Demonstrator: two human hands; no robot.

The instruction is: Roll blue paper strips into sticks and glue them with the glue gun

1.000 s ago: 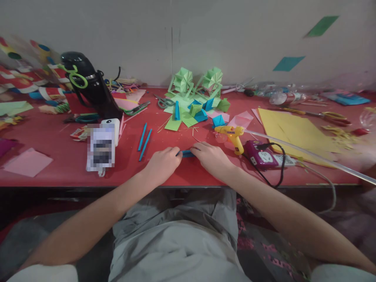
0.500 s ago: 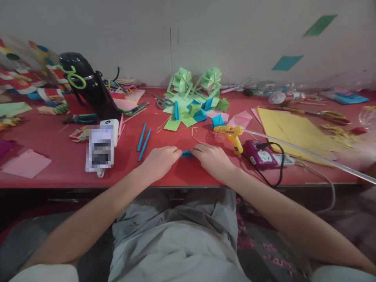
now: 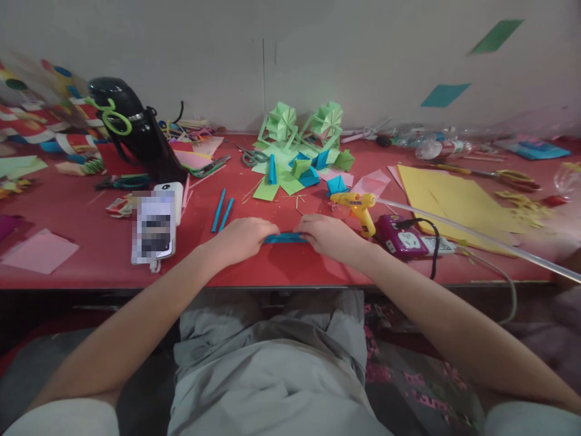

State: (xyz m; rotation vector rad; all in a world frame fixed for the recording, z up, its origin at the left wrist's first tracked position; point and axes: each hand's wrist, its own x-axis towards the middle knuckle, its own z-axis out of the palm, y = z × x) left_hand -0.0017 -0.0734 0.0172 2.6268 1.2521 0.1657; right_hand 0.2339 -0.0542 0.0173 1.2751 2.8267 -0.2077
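A narrow strip of folded blue paper point(image 3: 285, 238) lies level across the red table between my hands. My left hand point(image 3: 247, 238) grips its left end, fingers pressed together. At the other end, my right hand point(image 3: 327, 237) holds it with curled fingers. The fingertips cover both ends of the paper, and its underside is hidden. Left of my left hand lie two slim blue paper sticks point(image 3: 218, 210). Beyond my right hand, a yellow glue gun point(image 3: 358, 209) rests with a long clear glue stick in its back.
Green paper ornaments point(image 3: 327, 121) and blue folded pieces point(image 3: 310, 177) stand at the back. On the left are a phone point(image 3: 154, 227) and a black bottle point(image 3: 136, 130). A purple power adapter point(image 3: 402, 238) with cables and yellow paper sheets point(image 3: 447, 203) lie right.
My hands have moved apart along the blue paper, so a longer stretch of it shows between them. My left hand now covers the lower part of one blue stick.
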